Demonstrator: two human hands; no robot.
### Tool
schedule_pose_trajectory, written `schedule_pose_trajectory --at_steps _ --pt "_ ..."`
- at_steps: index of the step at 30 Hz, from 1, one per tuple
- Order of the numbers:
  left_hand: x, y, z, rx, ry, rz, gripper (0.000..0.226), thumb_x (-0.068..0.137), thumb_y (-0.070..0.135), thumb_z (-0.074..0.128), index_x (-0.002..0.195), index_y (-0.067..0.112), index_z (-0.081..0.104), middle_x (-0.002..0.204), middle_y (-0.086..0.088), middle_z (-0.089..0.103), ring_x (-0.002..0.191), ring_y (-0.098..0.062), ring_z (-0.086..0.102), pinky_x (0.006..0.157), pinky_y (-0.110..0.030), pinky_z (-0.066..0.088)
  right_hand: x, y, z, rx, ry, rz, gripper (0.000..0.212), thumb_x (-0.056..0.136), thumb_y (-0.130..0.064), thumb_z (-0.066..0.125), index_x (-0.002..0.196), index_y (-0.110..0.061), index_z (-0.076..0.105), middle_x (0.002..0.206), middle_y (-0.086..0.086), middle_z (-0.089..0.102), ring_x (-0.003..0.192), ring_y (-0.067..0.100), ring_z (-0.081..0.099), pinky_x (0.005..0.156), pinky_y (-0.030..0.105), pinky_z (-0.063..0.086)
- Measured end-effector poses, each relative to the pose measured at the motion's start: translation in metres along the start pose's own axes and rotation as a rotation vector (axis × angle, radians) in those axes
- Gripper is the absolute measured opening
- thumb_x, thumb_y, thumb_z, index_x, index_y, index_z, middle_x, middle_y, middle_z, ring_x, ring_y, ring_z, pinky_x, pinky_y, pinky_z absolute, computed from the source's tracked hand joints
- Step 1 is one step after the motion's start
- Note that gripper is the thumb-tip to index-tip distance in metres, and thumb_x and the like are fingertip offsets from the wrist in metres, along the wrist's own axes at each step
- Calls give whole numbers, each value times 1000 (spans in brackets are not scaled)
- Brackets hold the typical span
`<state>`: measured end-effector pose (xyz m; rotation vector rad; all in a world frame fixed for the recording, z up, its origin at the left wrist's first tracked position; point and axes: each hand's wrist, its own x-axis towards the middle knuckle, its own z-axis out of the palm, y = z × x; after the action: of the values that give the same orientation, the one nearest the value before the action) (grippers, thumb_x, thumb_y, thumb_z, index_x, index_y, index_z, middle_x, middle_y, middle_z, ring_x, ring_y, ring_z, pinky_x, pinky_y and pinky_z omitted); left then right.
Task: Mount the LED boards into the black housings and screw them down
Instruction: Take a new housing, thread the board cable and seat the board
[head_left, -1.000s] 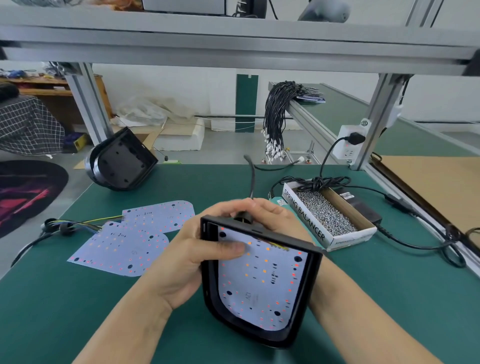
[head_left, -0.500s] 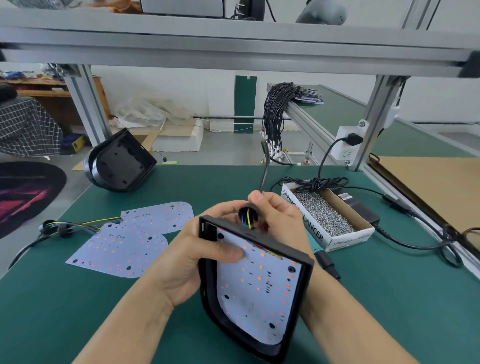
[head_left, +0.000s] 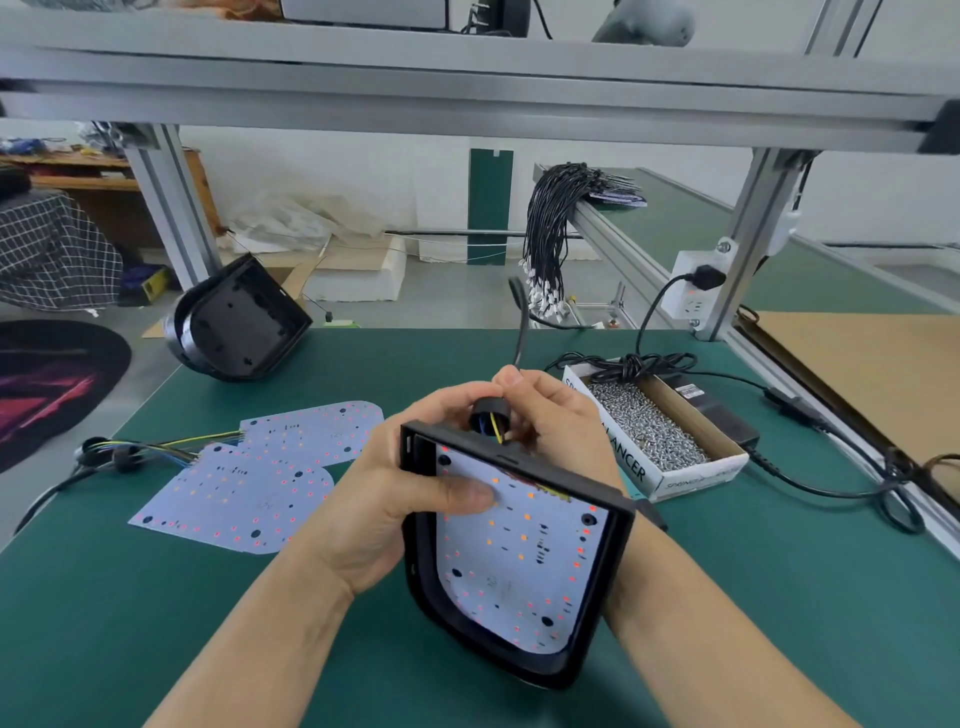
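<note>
A black housing (head_left: 587, 660) stands tilted in front of me with a white LED board (head_left: 519, 561) lying inside it. My left hand (head_left: 384, 499) grips the housing's left wall, its thumb pressing on the board. My right hand (head_left: 550, 415), behind the top edge, pinches a black cable grommet (head_left: 488, 413) with blue and yellow wires; the black cable rises from it. Two more LED boards (head_left: 244, 488) with wired leads lie on the mat at left. A second, empty housing (head_left: 239, 325) leans at the table's back left.
A cardboard box of screws (head_left: 649, 431) sits just right of my hands, with a black power cord (head_left: 810, 483) trailing across the green mat (head_left: 779, 597) to a socket on the aluminium frame post. A bundle of black cables hangs behind.
The housing tilted more upright and shifted slightly left. My right hand drew the grommet and its cable up above the housing's top edge.
</note>
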<state>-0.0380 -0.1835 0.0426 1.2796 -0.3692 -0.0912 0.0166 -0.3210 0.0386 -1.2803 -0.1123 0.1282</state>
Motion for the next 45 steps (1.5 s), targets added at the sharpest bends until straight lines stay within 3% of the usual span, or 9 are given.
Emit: schedule_pose_trajectory --at_steps 14,17,20,22,24,28,32,37,45 --pt "-5 8 -7 173 -67 71 45 50 11 76 94 23 74 87 3 72 81 -11 67 73 -15 49 -6 -6 -5 69 23 -24 18 89 -18 62 72 -13 62 48 -12 41 47 3 43 56 22 45" --pt "-11 12 -11 315 -87 72 60 50 14 75 108 26 70 103 2 72 94 -13 65 73 -20 50 -12 -9 -13 124 -197 161 36 83 -50 54 76 -19 71 65 -4 53 63 9 49 60 23 43" --pt "-15 10 -12 310 -99 44 58 63 13 77 114 26 54 90 -28 64 77 -27 55 66 -31 43 -19 -16 -20 -21 -481 284 47 73 -65 61 85 -22 76 84 -1 67 78 17 52 74 35 38" --pt "-15 8 -12 286 -79 52 49 68 12 78 105 26 49 81 -30 62 70 -24 53 64 -29 44 -19 -21 -25 -52 -557 270 42 75 -52 66 98 -19 75 88 -1 70 83 23 51 80 38 33" --pt "-15 5 -12 272 -44 67 45 68 8 78 99 26 50 73 -19 63 65 -21 52 61 -23 45 -20 -29 -28 2 -613 242 32 86 -30 59 110 -11 68 73 -10 70 68 11 58 71 21 43" --pt "-17 1 -13 298 22 113 35 62 16 81 88 29 62 71 0 62 62 -12 52 59 -15 44 -16 -34 -32 105 -591 248 15 80 -4 70 90 -12 77 77 -4 73 58 2 66 54 13 51" --pt "-17 -6 -12 290 108 183 36 60 14 85 90 31 73 80 15 66 72 -4 60 66 -13 48 -15 -32 -39 43 -575 231 18 69 -15 79 87 -16 79 83 -1 74 70 6 69 62 15 53" --pt "-17 -12 -12 225 161 154 47 51 48 89 92 30 76 84 13 70 78 -6 63 73 -17 50 -17 -35 -45 47 -550 273 23 69 -19 74 89 -7 77 86 2 74 70 10 70 65 18 55" --pt "-16 -12 -11 199 150 166 47 52 48 89 93 31 76 84 13 70 77 -5 63 73 -17 50 -23 -41 -38 85 -588 315 22 81 -9 61 94 -13 78 77 -1 73 63 4 68 62 15 53"
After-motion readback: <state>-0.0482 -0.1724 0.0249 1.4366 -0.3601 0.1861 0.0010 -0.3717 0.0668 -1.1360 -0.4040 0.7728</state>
